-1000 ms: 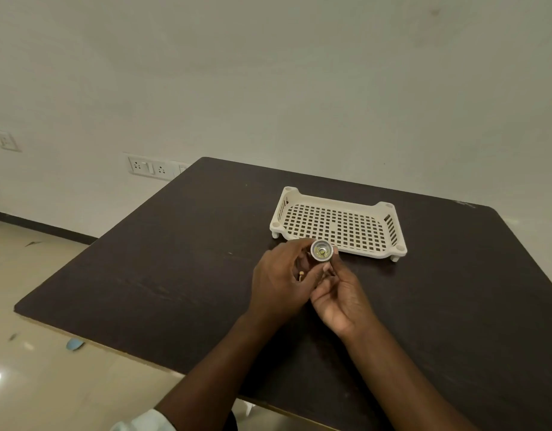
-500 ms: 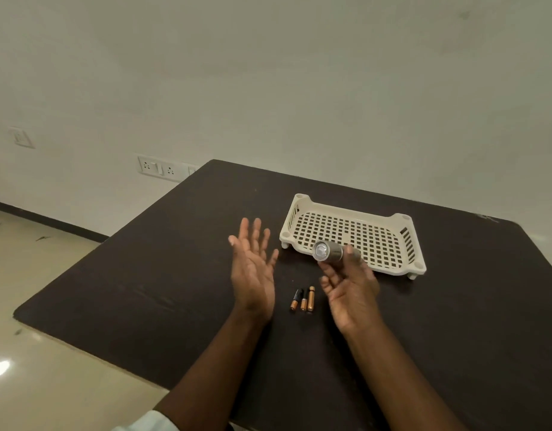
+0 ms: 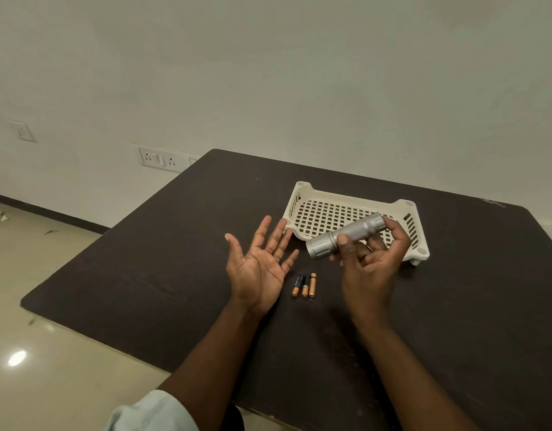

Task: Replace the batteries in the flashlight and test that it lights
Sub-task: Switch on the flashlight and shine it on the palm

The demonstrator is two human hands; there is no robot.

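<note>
The fingers (image 3: 393,227) and thumb of the right hand (image 3: 369,269) are curled around a silver flashlight (image 3: 346,236) and hold it up in the air, just in front of the white plastic tray (image 3: 302,189). The flashlight lies almost flat, with its wide front end pointing to the left and a bit down. The left hand (image 3: 259,262) holds nothing; its palm faces up and its fingers are straight and spread apart. A second ago both hands were together around the flashlight, with the front glass facing the camera. Half a second ago the left hand had let go and opened, and the glass was still facing the camera. Now the flashlight is turned sideways, so its bumpy grip shows. No light can be seen, because the front end faces away. Three small batteries (image 3: 304,286) lie side by side on the dark worktop (image 3: 175,259), between the two hands. They are probably the old ones, so the flashlight looks closed up and ready for the light test. On the wall behind is a white socket plate (image 3: 158,157).
</note>
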